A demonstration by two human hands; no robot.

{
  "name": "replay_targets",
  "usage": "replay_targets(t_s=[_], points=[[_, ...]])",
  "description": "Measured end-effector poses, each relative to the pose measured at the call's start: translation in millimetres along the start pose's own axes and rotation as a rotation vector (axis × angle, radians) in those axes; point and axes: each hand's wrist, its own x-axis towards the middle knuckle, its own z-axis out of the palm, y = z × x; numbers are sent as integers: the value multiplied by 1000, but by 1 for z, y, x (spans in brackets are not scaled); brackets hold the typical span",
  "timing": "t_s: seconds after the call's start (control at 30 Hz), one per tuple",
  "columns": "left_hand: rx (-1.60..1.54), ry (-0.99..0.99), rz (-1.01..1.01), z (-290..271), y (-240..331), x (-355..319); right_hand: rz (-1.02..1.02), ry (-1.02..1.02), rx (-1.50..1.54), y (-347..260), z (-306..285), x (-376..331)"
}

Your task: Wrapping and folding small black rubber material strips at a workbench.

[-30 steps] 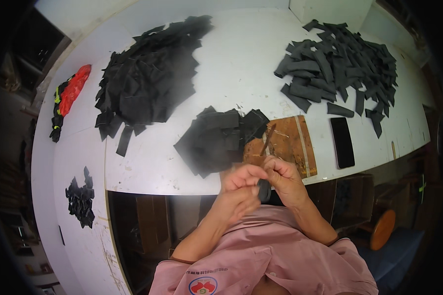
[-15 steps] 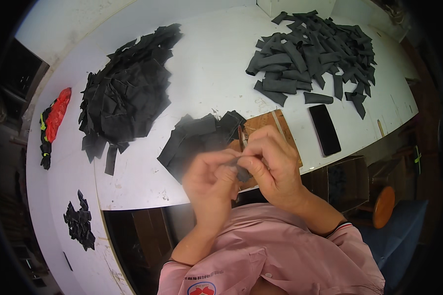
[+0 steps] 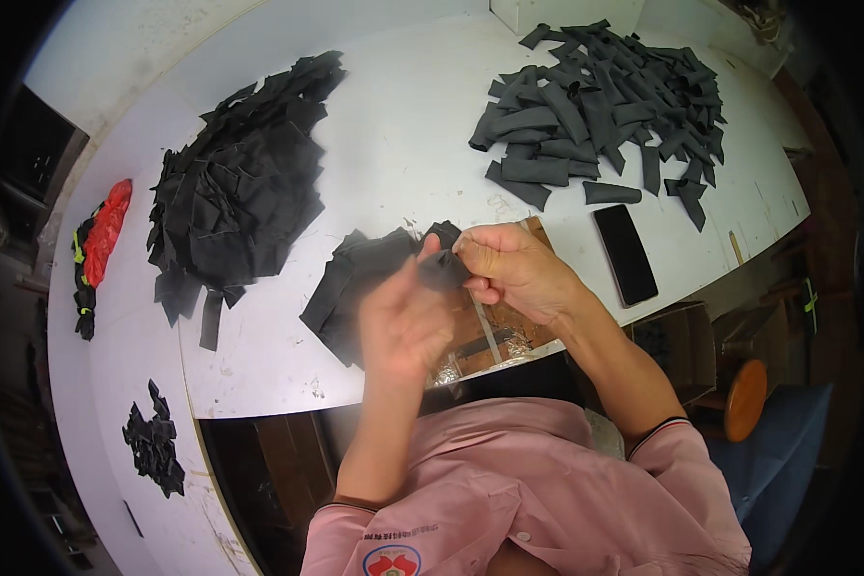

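Note:
Between thumb and fingers, my right hand [image 3: 520, 272] pinches the upper right edge of a small dark grey fabric piece [image 3: 444, 272]. My left hand [image 3: 405, 322] is at that piece's left side, one fingertip up against it; motion blurs the rest of its fingers, so their grip cannot be made out. Behind my left hand lies a small heap of flat black fabric pieces [image 3: 346, 288] on the white table [image 3: 394, 125]. Under my right hand is a brown wooden board [image 3: 533, 331] with clear tape along its front edge.
A large heap of black fabric pieces [image 3: 240, 192] covers the left of the table. Rolled-looking dark grey pieces [image 3: 595, 106] pile up at the far right, behind a black phone [image 3: 626, 254]. Farther left are a red plastic bundle [image 3: 108, 230] and small black scraps [image 3: 154, 442].
Both hands have moved up and away from my body with the fabric piece. My left fingers have come off their earlier pinch, and more of the board's front shows.

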Motion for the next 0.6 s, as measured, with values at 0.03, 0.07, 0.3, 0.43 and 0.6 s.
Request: replay_targets(t_s=[0.03, 0.07, 0.3, 0.43, 0.6], points=[[2, 1, -2, -2, 2, 2, -3, 1, 1, -1, -1, 2], [-56, -66, -18, -6, 7, 4, 10, -10, -6, -2, -1, 6], [-337, -109, 8, 27, 2, 2, -31, -28, -128, -19, 7, 16], [-141, -48, 28, -11, 7, 7, 35, -22, 17, 1, -4, 11], [443, -78, 316, 16, -22, -4, -32, -64, -114, -5, -15, 16]])
